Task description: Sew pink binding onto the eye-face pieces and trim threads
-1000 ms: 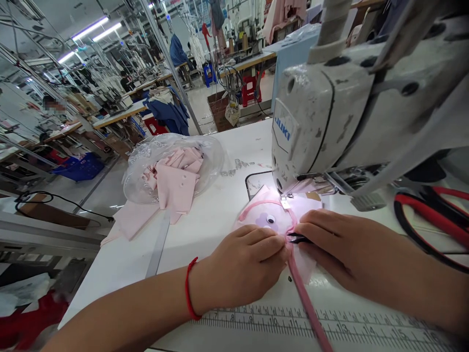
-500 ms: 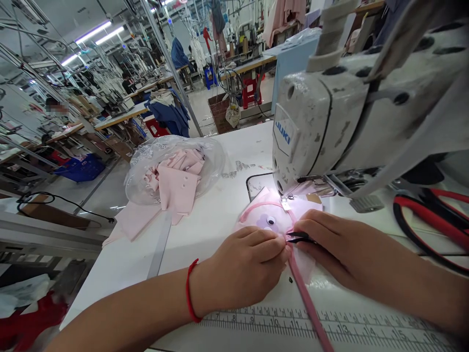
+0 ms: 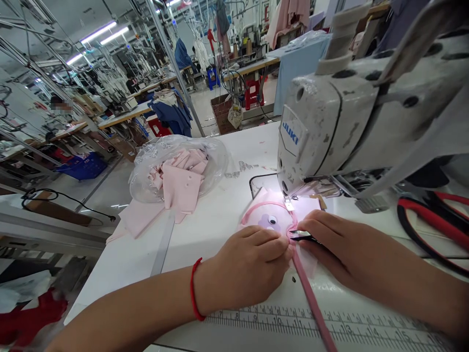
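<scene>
Under the needle of the sewing machine lies a pale pink fabric piece (image 3: 266, 217) with a purple flower and a googly eye. A darker pink binding strip (image 3: 313, 303) runs along its curved edge and trails toward me. My left hand (image 3: 252, 266) presses the fabric and binding with its fingertips, just left of the strip. My right hand (image 3: 330, 249) holds black tweezers (image 3: 302, 238), whose tips reach the binding at the fabric's edge. The presser foot (image 3: 289, 205) sits on the fabric's far edge, lit by the machine's lamp.
A white JUKI sewing machine head (image 3: 330, 122) fills the upper right. Red-and-black scissors (image 3: 436, 230) lie to its right. A plastic bag (image 3: 179, 168) holds pink fabric pieces at the left. A metal ruler (image 3: 163, 249) and a printed measuring scale (image 3: 311, 325) lie on the white table (image 3: 220, 205).
The whole view has shifted slightly as my head moved. Both hands stay at the binding, and the tweezers remain in my right hand.
</scene>
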Action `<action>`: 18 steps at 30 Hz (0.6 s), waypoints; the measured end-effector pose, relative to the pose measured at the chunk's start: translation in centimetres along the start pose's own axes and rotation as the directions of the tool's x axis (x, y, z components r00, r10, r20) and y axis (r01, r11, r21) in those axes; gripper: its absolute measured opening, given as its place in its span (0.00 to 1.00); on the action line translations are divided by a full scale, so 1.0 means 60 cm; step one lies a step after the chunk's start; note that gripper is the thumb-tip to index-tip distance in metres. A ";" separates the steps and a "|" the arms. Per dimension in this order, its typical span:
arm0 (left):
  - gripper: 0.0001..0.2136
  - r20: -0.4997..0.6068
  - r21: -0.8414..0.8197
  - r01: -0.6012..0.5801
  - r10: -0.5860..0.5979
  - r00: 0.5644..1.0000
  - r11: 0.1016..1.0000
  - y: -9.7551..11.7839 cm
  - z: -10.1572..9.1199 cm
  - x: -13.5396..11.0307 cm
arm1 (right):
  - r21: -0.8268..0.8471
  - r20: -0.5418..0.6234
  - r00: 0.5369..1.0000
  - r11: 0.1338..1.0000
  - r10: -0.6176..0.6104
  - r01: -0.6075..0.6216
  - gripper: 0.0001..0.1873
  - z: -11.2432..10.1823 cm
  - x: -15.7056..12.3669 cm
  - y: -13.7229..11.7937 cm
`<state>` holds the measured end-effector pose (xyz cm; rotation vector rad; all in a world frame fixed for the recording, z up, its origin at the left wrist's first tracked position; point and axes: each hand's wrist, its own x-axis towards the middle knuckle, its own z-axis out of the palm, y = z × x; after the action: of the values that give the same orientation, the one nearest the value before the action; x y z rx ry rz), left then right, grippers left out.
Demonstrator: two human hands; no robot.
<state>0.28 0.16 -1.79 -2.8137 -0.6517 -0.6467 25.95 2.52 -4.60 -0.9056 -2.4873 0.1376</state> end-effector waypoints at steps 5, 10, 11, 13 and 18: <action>0.10 0.033 0.002 -0.011 0.011 0.999 1.000 0.000 0.002 -0.002 | -0.050 -0.026 1.000 0.999 -0.013 0.012 0.08 0.009 0.000 0.002; 0.10 0.009 -0.001 -0.017 0.017 1.000 1.000 0.000 0.003 0.000 | -0.197 -0.035 0.994 0.976 -0.106 0.097 0.20 0.024 -0.006 -0.001; 0.10 0.002 -0.003 -0.016 0.016 1.000 1.000 0.000 0.003 0.000 | -0.211 -0.027 0.993 0.971 -0.117 0.109 0.21 0.025 -0.007 -0.003; 0.10 0.014 -0.001 -0.018 0.018 1.000 1.000 0.001 0.003 0.000 | -0.212 -0.008 0.992 0.970 -0.124 0.119 0.23 0.024 -0.008 -0.006; 0.10 0.041 0.008 -0.011 0.011 0.999 1.000 0.001 0.002 -0.002 | -0.155 -0.025 0.995 0.983 -0.099 0.094 0.18 0.009 -0.005 -0.006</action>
<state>0.23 0.06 -1.96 -2.8280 -0.6436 -0.5851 25.71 2.07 -5.10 -0.8394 -2.5329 -0.1017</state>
